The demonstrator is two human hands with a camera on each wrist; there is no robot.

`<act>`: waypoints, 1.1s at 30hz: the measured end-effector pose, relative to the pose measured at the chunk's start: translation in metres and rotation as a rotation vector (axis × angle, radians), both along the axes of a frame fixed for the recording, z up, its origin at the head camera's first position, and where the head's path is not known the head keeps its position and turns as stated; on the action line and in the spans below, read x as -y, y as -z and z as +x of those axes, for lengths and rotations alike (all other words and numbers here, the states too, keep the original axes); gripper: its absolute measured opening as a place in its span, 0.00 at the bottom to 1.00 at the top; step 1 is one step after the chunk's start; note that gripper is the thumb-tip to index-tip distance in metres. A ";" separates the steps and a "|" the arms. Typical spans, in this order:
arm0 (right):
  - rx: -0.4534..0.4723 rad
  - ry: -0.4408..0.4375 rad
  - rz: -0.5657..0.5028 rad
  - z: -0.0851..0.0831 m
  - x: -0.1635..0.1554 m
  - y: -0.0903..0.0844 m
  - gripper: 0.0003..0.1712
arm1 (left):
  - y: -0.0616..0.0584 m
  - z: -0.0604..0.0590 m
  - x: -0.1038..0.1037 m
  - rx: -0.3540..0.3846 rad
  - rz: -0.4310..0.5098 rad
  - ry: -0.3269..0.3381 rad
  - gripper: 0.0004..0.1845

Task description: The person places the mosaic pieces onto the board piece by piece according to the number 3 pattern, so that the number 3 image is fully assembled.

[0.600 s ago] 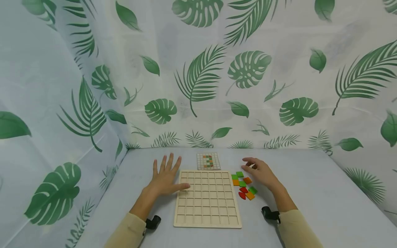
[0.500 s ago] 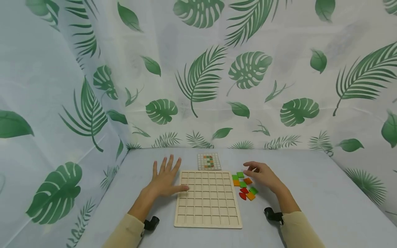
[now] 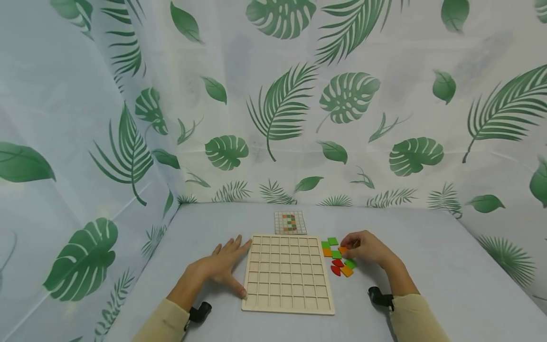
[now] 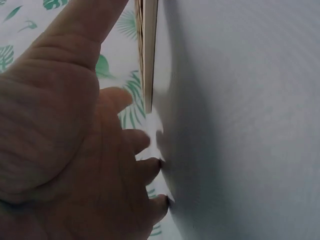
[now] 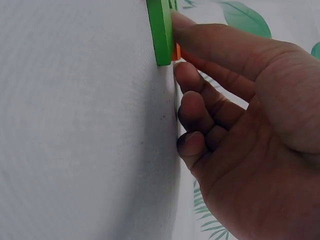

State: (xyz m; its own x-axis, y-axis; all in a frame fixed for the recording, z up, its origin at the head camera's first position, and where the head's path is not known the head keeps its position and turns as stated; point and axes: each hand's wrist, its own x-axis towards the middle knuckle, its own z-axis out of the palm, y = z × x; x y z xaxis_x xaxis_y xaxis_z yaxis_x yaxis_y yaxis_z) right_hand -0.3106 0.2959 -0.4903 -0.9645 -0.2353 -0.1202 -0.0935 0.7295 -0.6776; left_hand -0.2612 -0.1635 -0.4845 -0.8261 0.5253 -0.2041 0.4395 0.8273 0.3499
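Observation:
A pale wooden grid board (image 3: 288,311) lies in the middle of the table in the head view. My left hand (image 3: 220,266) is at its left side, fingers spread toward the table and thumb at the lower left edge. The board's side (image 4: 148,60) shows beyond that thumb in the left wrist view. Right of the board, my right hand (image 3: 368,248) has thumb and index finger at an orange tile (image 3: 343,249), pinching it among the loose tiles. A green tile (image 5: 161,35) partly covers the orange tile (image 5: 176,52) in the right wrist view.
Beside the board lie more green tiles (image 3: 333,241), orange tiles (image 3: 347,271) and red rounded pieces (image 3: 335,270). Behind it is a pattern card (image 3: 290,223) with a coloured grid. A leaf-print curtain (image 3: 278,180) closes off the back of the white table (image 3: 431,266).
My left hand has slid off the board's top toward me, its thumb now at the lower left edge. My right hand has lowered onto the orange tile, thumb and finger closing in.

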 end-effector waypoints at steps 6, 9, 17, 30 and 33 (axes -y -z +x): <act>-0.027 -0.001 0.004 0.002 0.001 -0.002 0.15 | -0.001 0.003 -0.001 0.029 -0.038 0.034 0.74; -0.025 -0.001 -0.002 0.001 0.001 -0.003 0.17 | -0.001 0.003 -0.001 0.033 -0.041 0.037 0.74; -0.021 0.004 -0.069 0.001 -0.001 -0.002 0.10 | -0.002 0.005 -0.001 0.042 -0.038 0.036 0.74; -0.138 0.110 -0.357 0.002 0.007 -0.020 0.17 | -0.008 0.009 -0.006 0.057 -0.057 0.017 0.77; -0.168 0.128 -0.353 0.001 0.016 -0.023 0.19 | -0.008 0.010 -0.007 0.061 -0.071 0.016 0.77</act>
